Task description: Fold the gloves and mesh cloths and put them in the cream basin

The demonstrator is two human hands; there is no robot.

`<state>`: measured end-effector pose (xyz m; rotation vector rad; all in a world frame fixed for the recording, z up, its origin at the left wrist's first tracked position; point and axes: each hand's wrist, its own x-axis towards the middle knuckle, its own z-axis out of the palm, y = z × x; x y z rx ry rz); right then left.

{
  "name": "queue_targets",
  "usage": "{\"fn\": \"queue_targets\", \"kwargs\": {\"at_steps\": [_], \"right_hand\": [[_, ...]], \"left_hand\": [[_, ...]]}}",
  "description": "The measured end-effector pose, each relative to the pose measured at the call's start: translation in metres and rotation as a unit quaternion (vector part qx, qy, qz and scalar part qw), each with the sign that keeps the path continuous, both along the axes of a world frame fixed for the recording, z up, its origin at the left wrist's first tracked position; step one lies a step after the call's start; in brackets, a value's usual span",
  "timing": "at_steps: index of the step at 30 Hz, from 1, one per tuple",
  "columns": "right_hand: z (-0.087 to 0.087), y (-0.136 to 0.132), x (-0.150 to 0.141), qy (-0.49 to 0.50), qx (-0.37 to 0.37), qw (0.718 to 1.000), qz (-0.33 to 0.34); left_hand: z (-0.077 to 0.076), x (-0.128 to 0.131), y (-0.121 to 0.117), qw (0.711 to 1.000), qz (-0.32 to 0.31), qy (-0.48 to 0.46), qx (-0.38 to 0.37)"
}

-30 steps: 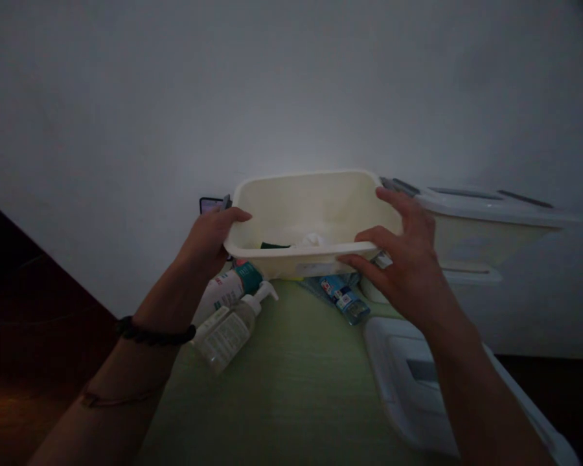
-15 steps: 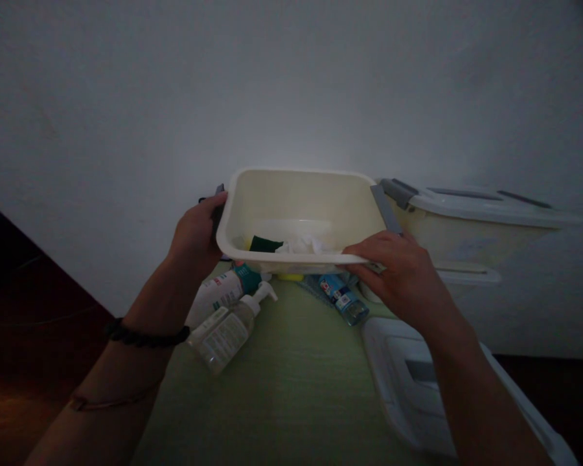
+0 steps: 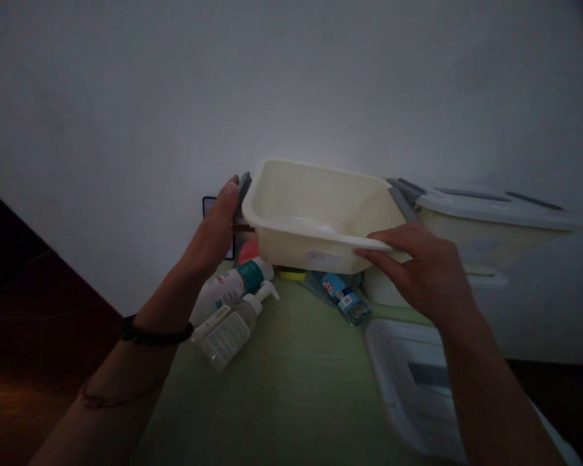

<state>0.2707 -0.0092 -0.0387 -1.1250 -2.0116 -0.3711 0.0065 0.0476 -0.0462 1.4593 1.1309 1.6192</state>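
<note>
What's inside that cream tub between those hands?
Only pale inner walls show clearly inside the cream tub. Its near wall covers most of the bottom, so anything lying there cannot be seen.

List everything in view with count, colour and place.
Tub: one, cream, centre
Latches: two, grey, tub's ends
Lidded bin: one, cream, right
Loose lid: one, whitish, table's right
Pump bottle: one, clear, table's left
Second bottle: one, white and teal, beside it
Third bottle: one, blue, before tub
Mesh: one, blue, beside third bottle
Unclear item: one, yellow, below tub
Rounded item: one, pinkish, left of tub
Phone: one, dark, left of tub
Table: one, green, beneath
Wall: one, greyish, behind
Bracelets: two, black and reddish, left forearm
Left hand: one, at left latch
Right hand: one, fingers on tub's front rim
</note>
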Motion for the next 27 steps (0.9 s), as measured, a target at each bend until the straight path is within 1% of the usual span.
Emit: {"fn": "queue_targets", "kwargs": {"at_steps": [2, 3, 4, 5, 6, 8, 9, 10, 11, 13, 18, 21, 23, 27], "right_hand": [[-0.003, 0.003, 0.002, 0.011, -0.009, 1.000, 0.000], [-0.005, 0.004, 0.003, 0.016, -0.014, 1.000, 0.003], [-0.007, 0.005, 0.004, 0.018, -0.019, 1.000, 0.006], [-0.008, 0.006, 0.004, 0.019, -0.019, 1.000, 0.008], [-0.009, 0.007, 0.004, 0.019, -0.015, 1.000, 0.009], [-0.009, 0.007, 0.003, 0.021, -0.005, 1.000, 0.007], [-0.009, 0.007, 0.002, 0.025, 0.000, 1.000, 0.005], [-0.009, 0.007, 0.002, 0.030, 0.005, 1.000, 0.002], [-0.008, 0.007, 0.001, 0.032, 0.008, 0.999, 0.000], [-0.008, 0.007, 0.000, 0.029, 0.008, 1.000, 0.000], [-0.008, 0.007, 0.000, 0.021, 0.016, 1.000, 0.012], [-0.007, 0.007, 0.000, 0.025, 0.028, 0.999, 0.022], [-0.007, 0.008, 0.000, 0.029, 0.038, 0.999, 0.024], [-0.007, 0.009, -0.002, 0.054, 0.085, 0.995, 0.007]], "left_hand": [[-0.005, -0.001, 0.003, 0.998, -0.008, 0.049, 0.024], [-0.005, -0.002, 0.002, 0.994, -0.001, 0.095, 0.055], [-0.005, -0.004, 0.001, 0.983, 0.009, 0.151, 0.099], [-0.004, -0.005, -0.002, 0.963, 0.018, 0.220, 0.154], [-0.002, -0.006, -0.005, 0.935, 0.013, 0.293, 0.202], [0.002, -0.008, -0.011, 0.888, -0.021, 0.389, 0.245], [0.004, -0.008, -0.013, 0.871, -0.022, 0.418, 0.256], [0.005, -0.007, -0.015, 0.862, -0.020, 0.434, 0.261], [0.006, -0.007, -0.015, 0.857, -0.014, 0.441, 0.268], [0.006, -0.005, -0.014, 0.857, -0.002, 0.435, 0.275], [0.004, -0.001, -0.009, 0.880, -0.006, 0.395, 0.263], [0.005, -0.001, -0.010, 0.884, -0.001, 0.390, 0.258], [0.006, -0.003, -0.011, 0.881, 0.012, 0.389, 0.269], [0.005, -0.007, -0.007, 0.861, 0.043, 0.382, 0.334]]}}
